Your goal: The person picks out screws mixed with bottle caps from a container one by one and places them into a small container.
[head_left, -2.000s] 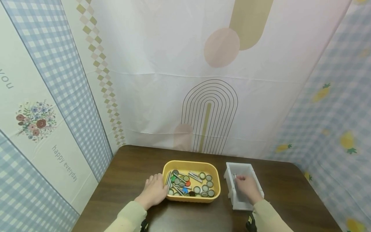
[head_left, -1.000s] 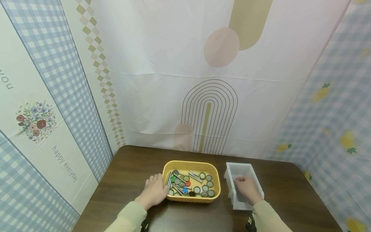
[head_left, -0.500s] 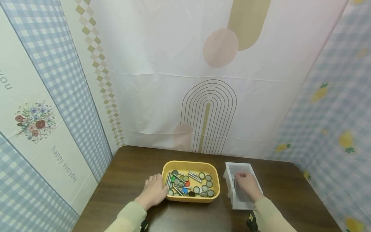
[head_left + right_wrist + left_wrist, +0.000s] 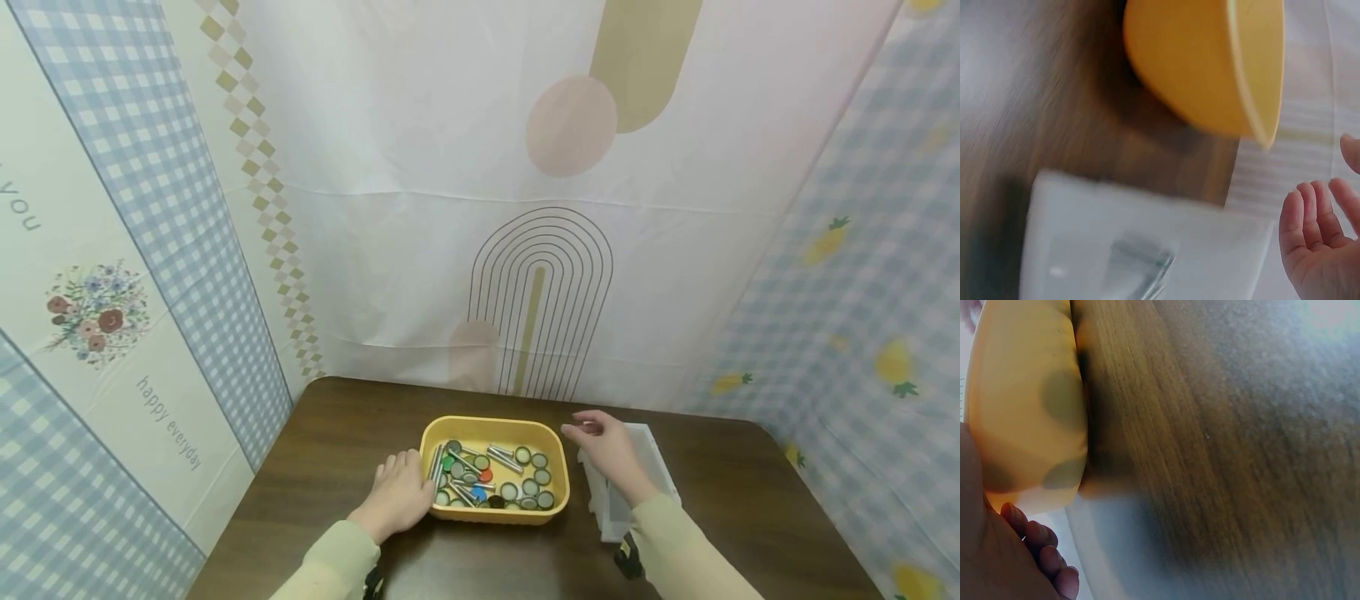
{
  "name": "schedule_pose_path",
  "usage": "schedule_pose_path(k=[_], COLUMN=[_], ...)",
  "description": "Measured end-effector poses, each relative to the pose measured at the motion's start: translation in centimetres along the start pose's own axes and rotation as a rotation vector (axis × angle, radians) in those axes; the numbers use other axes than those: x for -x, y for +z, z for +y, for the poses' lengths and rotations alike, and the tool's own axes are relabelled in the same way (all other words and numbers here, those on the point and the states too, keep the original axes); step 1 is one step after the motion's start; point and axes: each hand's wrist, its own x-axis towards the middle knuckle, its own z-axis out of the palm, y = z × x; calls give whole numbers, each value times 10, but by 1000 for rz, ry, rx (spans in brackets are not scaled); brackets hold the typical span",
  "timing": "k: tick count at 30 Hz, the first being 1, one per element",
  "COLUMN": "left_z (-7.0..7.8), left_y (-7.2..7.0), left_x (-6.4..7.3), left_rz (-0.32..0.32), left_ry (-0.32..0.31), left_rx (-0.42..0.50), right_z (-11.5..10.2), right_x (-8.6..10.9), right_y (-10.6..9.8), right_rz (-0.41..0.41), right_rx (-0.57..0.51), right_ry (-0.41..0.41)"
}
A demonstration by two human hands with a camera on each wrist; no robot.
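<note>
A yellow plastic tub (image 4: 498, 517) stands on the table and holds silver bolt-like metal pins (image 4: 505, 459) and several bottle caps (image 4: 510, 492). My left hand (image 4: 396, 492) rests against the tub's left side, its fingers fairly straight. To the right of the tub is a whitish plastic bin (image 4: 659, 460). Above that bin's left edge hovers my right hand (image 4: 609, 454), with thumb and fingers apart and nothing visible between them. In the right wrist view, blurred metal pins (image 4: 1155, 278) lie inside the bin.
The brown wooden table (image 4: 345, 425) reaches back to a patterned white cloth (image 4: 390, 275). Checked cloth hangs at both sides. A narrow strip of table separates the tub from the bin.
My right hand, which pinched a metal pin over the bin, has let it go inside. It has then risen and moved left towards the tub. The left hand has stayed put.
</note>
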Motion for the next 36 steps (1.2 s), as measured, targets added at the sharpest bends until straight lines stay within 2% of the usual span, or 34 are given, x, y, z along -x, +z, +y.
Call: schedule_pose_path(k=[3,6,12,17,22,29,36], left_z=[0,0,-1,1,3,3,2], left_y=[0,0,0,-2,-2,-1,1], left_x=[0,0,-1,-1,-1,-4,-5], left_rz=[2,-1,-19,-13,-10,-8,-8], left_ry=[0,1,-1,4,-4,-6,-7], left_rx=[5,8,3,10,14,15,8], right_z=[-14,-22,-30,-31,-28,-24,-20], right_x=[-2,-3,-10,-14,-15,-17,-17], right_y=[17,35,67,83,92,94,97], right_rz=[-27,-86,-264,-348,-383,-379,-372], right_rx=[5,41,123,118,109,150,192], right_ry=[-41,-75,-128,-137,-139,-126,-147])
